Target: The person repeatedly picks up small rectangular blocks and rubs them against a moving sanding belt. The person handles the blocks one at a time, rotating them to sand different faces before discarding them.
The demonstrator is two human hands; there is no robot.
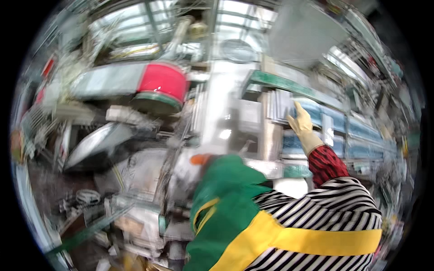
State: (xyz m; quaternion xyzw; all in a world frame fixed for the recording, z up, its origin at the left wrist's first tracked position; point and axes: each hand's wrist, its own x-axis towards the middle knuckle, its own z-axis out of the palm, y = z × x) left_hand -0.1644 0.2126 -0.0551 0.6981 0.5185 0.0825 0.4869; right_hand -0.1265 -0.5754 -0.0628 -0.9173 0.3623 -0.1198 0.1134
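Observation:
My right hand (302, 121) wears a cream glove and reaches out over the bench, its thumb and fingers apart. Its fingertips are at the edge of a row of pale grey slabs (281, 103) standing side by side; whether they touch is unclear. Nothing shows in its grasp. A red-and-black cuff and a striped sleeve cover that arm. My left hand cannot be made out; green cloth (230, 185) with yellow bands fills that side. Past the cloth's edge pokes a blurred orange tip (199, 159) that I cannot identify.
Blue-sided panels (361, 131) and a green metal bar (285, 85) lie around the slabs. At the upper left is a large drum-like shape with a red band (162, 81). A pale curved sheet (95, 142) sits below it. Motion blur smears most surroundings.

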